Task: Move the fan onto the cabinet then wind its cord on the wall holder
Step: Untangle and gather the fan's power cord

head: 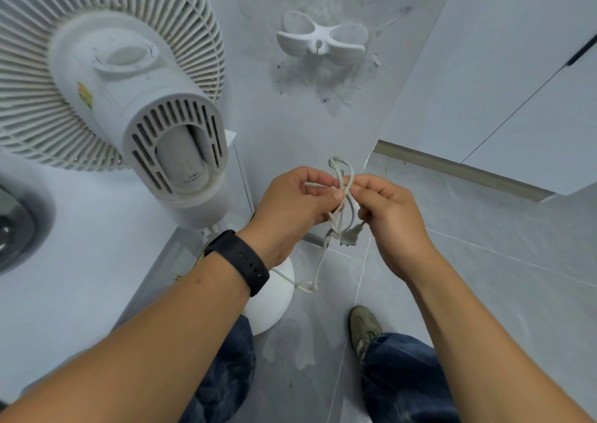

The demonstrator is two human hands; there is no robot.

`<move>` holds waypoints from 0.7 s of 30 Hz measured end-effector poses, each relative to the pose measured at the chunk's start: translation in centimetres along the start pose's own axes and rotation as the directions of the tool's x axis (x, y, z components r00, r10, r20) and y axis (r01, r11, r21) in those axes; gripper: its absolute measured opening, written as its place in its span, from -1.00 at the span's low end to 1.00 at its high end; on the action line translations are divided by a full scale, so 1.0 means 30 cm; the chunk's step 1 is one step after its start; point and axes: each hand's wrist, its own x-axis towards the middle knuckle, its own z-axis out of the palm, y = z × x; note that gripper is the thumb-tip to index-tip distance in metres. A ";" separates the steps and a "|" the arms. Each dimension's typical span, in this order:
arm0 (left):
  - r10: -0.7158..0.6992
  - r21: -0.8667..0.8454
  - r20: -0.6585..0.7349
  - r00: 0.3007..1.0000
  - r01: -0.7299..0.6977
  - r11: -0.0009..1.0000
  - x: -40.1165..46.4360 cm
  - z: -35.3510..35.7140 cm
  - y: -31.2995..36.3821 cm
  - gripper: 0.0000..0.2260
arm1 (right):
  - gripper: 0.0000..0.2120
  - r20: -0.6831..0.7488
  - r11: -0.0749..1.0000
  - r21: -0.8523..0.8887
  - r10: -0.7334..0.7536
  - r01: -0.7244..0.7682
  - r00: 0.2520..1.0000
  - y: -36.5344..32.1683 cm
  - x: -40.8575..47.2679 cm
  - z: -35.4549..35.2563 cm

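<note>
A white fan [135,99] stands at the upper left with its motor housing toward me. Its base [274,300] sits low on the floor beside the pale cabinet top [80,261]. Its off-white cord [339,196] is bunched into loops between my hands, and the plug [350,237] dangles below them. My left hand [290,209], with a black watch on the wrist, pinches the loops from the left. My right hand [387,216] pinches them from the right. A white double-winged wall holder [321,38] hangs on the wall above, with nothing on it.
A dark sink bowl [16,225] is set into the counter at the far left. White cupboard doors [517,83] fill the right side. Grey floor tiles, my jeans and one shoe [365,329] lie below.
</note>
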 end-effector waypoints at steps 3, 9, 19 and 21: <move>0.042 0.212 0.009 0.999 -0.043 0.976 0.001 0.005 -0.017 -0.89 | -0.86 0.079 1.000 -0.004 -0.016 0.016 0.997 -0.009 -0.013 0.015; -0.011 0.171 0.002 1.000 0.010 0.985 -0.011 0.039 -0.009 -0.85 | -0.90 -0.115 0.994 -0.098 -0.058 0.047 0.992 0.019 -0.001 0.029; -0.008 -0.007 0.019 1.000 0.008 1.000 -0.018 0.041 0.011 -0.91 | -0.84 -0.230 0.970 0.075 0.244 -0.232 0.942 0.027 0.022 0.025; 0.027 -0.011 0.044 0.999 -0.027 1.000 -0.023 0.041 0.013 -0.93 | -0.92 -0.215 0.939 0.202 0.320 -0.279 0.923 0.020 0.028 0.015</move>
